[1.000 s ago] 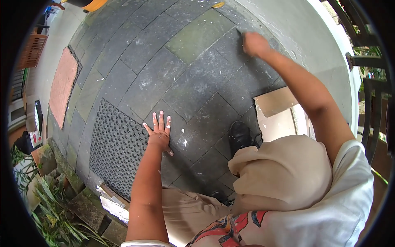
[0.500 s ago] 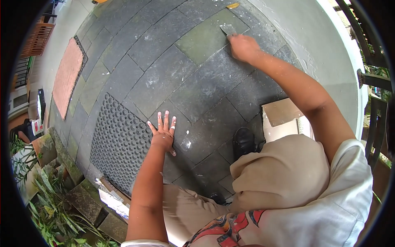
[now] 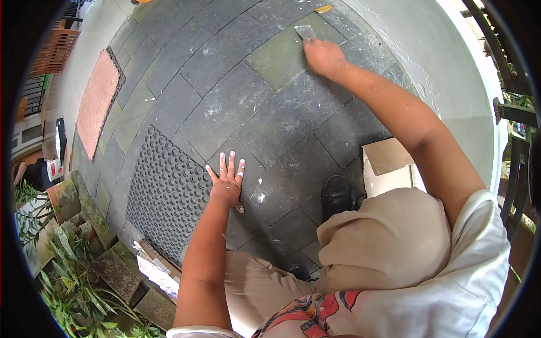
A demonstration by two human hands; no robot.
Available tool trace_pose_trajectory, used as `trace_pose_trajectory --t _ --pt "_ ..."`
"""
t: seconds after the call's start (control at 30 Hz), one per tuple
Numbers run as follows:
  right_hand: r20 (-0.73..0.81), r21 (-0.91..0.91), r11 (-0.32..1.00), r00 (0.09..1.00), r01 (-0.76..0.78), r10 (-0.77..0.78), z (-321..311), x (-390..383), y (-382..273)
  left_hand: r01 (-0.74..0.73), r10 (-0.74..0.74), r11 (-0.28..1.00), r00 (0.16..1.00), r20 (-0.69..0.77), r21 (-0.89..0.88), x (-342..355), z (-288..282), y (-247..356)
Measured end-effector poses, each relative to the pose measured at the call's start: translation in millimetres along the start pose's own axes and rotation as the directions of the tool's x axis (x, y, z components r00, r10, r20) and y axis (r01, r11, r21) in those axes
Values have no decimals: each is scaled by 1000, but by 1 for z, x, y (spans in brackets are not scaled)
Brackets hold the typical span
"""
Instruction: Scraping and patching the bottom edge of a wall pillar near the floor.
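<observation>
Pointing toward eleven o'clock from the right hand [image 3: 325, 56], the flat scraper [image 3: 304, 30] shows its pale, thin blade beyond the knuckles, over the upper part of the greenish tile [image 3: 276, 63]. The right fingers are curled tight around its handle, which the fist mostly hides; the tool's long axis seems to run roughly from five to eleven o'clock, though the hidden grip leaves this uncertain. Whether the blade's edge presses on the stone or sits just above it, I cannot tell. A yellow leaf [image 3: 324, 9] lies near the blade, toward one o'clock.

The left hand [image 3: 226, 186] is well apart from the scraper, which lies at about one o'clock from it, so the right is plainly the nearer hand. The left holds nothing visible: its fingers are spread wide, palm down on the dark paving, tips toward twelve. Just beside it, toward nine o'clock, lies the studded mat [image 3: 166, 191]; a black shoe [image 3: 333, 197] stands toward three.
</observation>
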State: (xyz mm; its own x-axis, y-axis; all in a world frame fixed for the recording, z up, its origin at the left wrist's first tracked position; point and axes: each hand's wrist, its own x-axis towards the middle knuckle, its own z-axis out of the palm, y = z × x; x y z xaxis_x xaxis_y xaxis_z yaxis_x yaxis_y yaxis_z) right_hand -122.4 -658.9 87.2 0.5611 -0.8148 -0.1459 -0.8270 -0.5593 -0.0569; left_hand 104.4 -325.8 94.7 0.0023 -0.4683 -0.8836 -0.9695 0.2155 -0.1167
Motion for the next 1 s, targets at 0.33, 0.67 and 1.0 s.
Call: trace_pose_trajectory --t 0.33,0.67,1.0 --pt "49 5 998 997 -58 57 -5 1 10 13 -13 1000 1000 7 13 -2 5 -6" --pt "23 52 995 996 -84 83 -17 97 41 -15 15 1000 998 54 -9 0 5 -9" --pt "23 87 992 995 -96 94 -4 113 69 -27 28 1000 994 108 -10 11 5 -4"
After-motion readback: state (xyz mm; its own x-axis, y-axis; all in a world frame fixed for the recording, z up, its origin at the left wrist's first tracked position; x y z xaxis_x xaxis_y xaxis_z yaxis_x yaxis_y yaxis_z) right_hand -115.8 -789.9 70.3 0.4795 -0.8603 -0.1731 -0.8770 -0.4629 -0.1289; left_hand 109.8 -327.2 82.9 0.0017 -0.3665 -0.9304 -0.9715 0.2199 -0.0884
